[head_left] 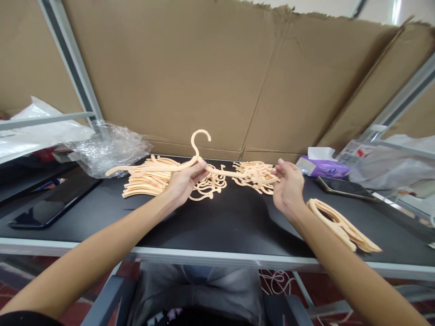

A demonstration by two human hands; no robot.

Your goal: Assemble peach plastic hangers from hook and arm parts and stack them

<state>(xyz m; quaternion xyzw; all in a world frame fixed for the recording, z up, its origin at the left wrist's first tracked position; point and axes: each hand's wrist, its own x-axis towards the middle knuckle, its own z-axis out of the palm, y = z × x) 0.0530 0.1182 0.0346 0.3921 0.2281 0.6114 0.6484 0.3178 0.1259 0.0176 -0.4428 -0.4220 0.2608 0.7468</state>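
A peach-coloured plastic clothes hanger [152, 169] is held level above the table, its hook pointing up. My left hand [185, 181] pinches it near the middle, just under the hook. At the hanger's right end, my right hand [288, 185] has its fingers closed around the tip, which they partly hide. Behind my left hand lies a stack of peach hanger arms [147, 183]. Loose hook pieces [212, 181] are heaped right of that hand. Another heap of small peach pieces [256, 174] sits beyond the hanger's right arm.
Folded peach hangers [343, 224] lie beside my right forearm. A purple tissue pack [324, 167] and a phone [346, 188] are at the right. Crumpled clear plastic [108, 147] and a dark glossy device [54, 203] are at the left. Cardboard [190, 77] walls the black table's [220, 231] back.
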